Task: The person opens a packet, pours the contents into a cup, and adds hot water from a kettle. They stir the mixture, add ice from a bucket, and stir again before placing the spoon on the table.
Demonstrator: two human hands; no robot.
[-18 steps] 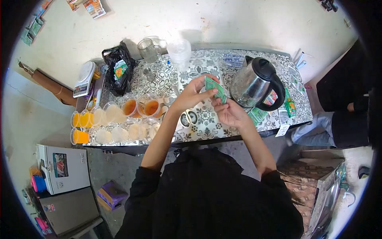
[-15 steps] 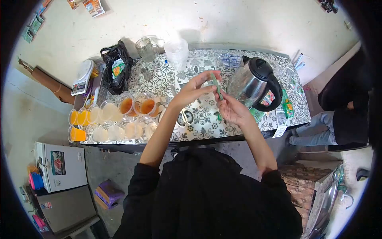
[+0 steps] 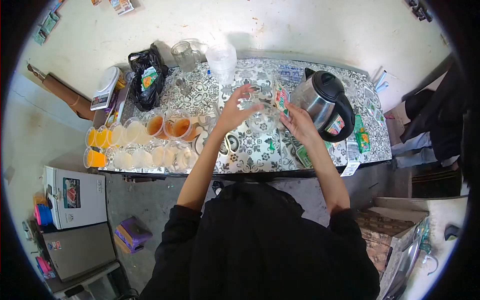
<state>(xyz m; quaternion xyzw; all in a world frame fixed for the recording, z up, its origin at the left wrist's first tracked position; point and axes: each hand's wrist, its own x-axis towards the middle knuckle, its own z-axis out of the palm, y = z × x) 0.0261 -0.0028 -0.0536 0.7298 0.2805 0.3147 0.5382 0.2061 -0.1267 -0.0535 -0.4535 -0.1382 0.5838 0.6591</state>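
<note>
The right hand grips a small red, white and green paper-like packet between thumb and fingers at its near end, which leaves most of its printed face uncovered and its far end free above the table. The left hand is open, fingers spread and curved, with nothing in its grasp; the packet lies to its right, across a gap, and just beyond the right fingertips. Between the hands stands a round, clear plastic cup, so both have access to it from either side, though its see-through wall blurs into the patterned cover and I can't tell whether the left thumb touches it. Right of the packet, a glass-and-steel kettle with a black lid stands upright, its handle turned outward to the right, probably for an easy grasp. Scissors with black finger loops lie nearer the body, below the left hand. Further left, two clear cups of amber drink sit side by side, likely grouped there to leave working room
</note>
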